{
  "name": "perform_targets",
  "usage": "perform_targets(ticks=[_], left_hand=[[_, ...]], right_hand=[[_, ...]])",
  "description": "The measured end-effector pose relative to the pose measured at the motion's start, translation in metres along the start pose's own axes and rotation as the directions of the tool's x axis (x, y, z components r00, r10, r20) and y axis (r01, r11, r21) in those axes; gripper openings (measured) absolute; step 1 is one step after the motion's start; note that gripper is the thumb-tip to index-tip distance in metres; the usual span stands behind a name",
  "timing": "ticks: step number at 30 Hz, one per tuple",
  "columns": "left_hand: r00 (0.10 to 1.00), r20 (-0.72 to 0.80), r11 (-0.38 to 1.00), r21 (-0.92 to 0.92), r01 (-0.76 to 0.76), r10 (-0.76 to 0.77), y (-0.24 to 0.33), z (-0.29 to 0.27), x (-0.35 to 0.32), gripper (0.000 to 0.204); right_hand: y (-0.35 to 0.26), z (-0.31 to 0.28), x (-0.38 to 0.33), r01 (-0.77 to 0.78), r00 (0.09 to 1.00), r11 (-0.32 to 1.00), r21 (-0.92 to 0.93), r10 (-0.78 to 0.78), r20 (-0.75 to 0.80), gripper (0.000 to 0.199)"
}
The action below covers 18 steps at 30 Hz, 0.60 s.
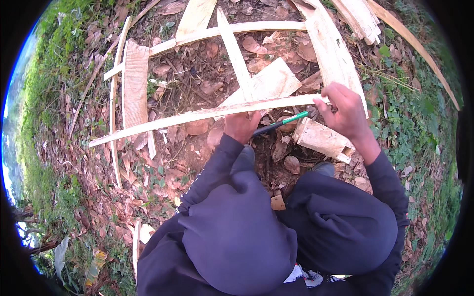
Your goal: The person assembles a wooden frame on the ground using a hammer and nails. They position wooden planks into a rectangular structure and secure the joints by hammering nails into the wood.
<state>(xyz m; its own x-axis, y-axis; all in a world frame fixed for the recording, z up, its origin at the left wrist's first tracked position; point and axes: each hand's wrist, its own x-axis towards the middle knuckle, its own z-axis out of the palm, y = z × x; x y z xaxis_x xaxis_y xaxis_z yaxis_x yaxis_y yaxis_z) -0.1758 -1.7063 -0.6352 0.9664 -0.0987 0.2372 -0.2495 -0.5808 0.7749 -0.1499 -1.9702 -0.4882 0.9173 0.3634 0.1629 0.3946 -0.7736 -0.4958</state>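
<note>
A long wooden strip is held up in the head view, above the leaf-strewn ground and in front of the person's knees. It runs from the left, lower end up to the right, slightly bowed, with a rough upper edge near the middle. The right hand has its grip pinching the strip's right end between thumb and bent fingers. The left hand is at the strip's near edge, right of its middle; its grip is closed on the wood, though most of the fingers are hidden.

Just beside the left hand, beyond its thumb, a dark tool with a green end slants up to the right. Below the right hand lies a pale wooden block, notched at its near end. Past the strip, a flat board rests under a narrow pointed piece. A wide board lies to the left, another broad plank to the right.
</note>
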Motion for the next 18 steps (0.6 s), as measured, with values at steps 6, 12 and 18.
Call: perform_targets(ticks=[6, 12, 18], left_hand=[[0.962, 0.208, 0.980, -0.054, 0.190, -0.175, -0.023, 0.015, -0.014, 0.034], [0.917, 0.245, 0.949, 0.075, 0.307, -0.316, -0.028, 0.000, -0.030, 0.032], [0.847, 0.476, 0.970, 0.160, 0.181, -0.236, 0.017, -0.069, -0.052, 0.024]], right_hand=[[-0.011, 0.100, -0.084, -0.302, 0.936, 0.883, 0.360, 0.202, 0.288, 0.026], [-0.025, 0.119, -0.046, -0.327, 0.945, 0.833, 0.446, 0.275, 0.178, 0.016], [-0.004, 0.117, -0.061, -0.495, 0.858, 0.759, 0.422, 0.350, 0.377, 0.020]])
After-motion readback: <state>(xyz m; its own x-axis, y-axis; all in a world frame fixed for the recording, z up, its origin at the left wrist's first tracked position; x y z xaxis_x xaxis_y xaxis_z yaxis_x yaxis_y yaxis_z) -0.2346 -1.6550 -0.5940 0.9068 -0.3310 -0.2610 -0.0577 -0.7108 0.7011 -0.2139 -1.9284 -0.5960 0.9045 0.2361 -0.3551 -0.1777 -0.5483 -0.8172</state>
